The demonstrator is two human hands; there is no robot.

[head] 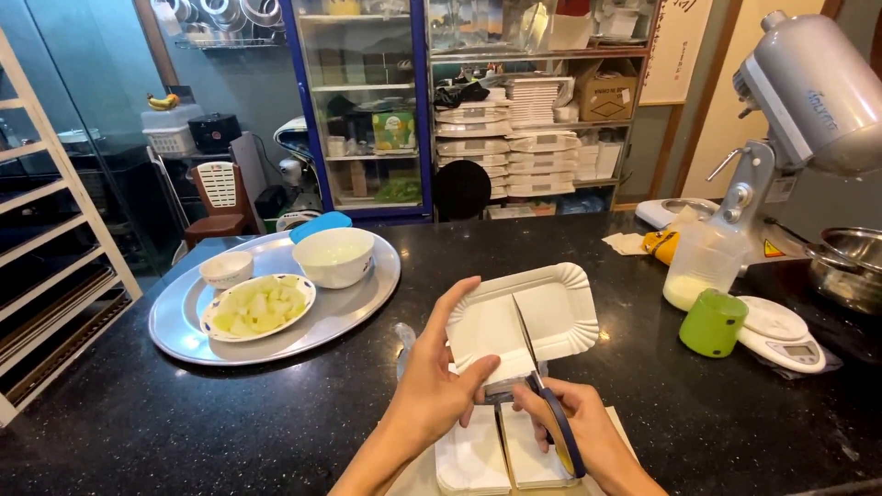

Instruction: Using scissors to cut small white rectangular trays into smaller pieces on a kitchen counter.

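Observation:
My left hand grips the near left part of a white paper tray held above the black counter. In my right hand are blue-handled scissors; their blades run up the middle of the tray, which is cut partway along that line. Under my hands lie cut white tray halves stacked side by side at the counter's near edge.
A round metal tray on the left bears a plate of pale chopped pieces, a white bowl and a small cup. On the right stand a green cup, a plastic jug, a kitchen scale, a stand mixer.

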